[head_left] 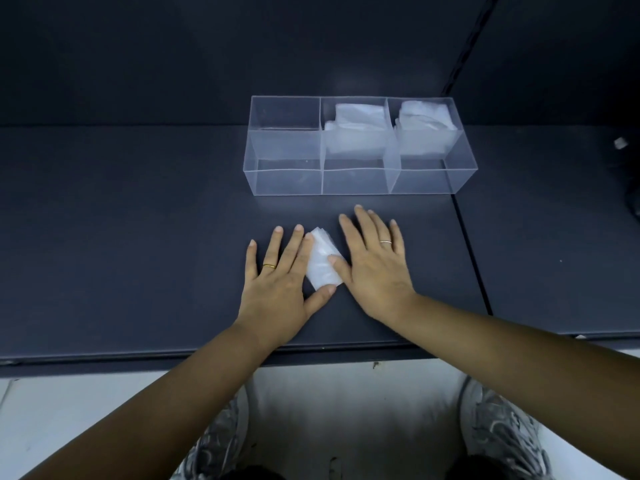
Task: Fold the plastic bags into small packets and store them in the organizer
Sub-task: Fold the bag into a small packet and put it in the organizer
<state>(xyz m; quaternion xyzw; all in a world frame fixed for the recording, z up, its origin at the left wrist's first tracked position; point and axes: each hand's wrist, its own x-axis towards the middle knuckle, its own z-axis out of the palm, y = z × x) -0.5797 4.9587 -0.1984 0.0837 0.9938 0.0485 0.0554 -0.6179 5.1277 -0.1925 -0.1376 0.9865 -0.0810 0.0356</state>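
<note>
Dark matte counter [138,237] runs up to an equally dark wall, with a seam dividing it on the right. Near its front edge lies a small packet [322,265] of folded plastic bag. It is milky white, half see-through and faintly crinkled, a stubby rectangle with thin layers showing at its far end. Its long axis points away from the person, the far end leaning slightly left.

The left hand [277,289] lies flat on the counter, its forefinger along the packet's left edge and its thumb tip touching the near corner. The right hand [377,268] is flat too, with its thumb resting on the packet's right side. Neither grip is closed: all fingers are straight and spread, pressing rather than clasping.

Beyond the hands, well apart from the packet, stands a clear, hard-walled organizer [287,181], a long box split into three compartments. The left one holds nothing. Folded white bags [356,126] stand in the middle one and more bags [424,121] in the right.
</note>
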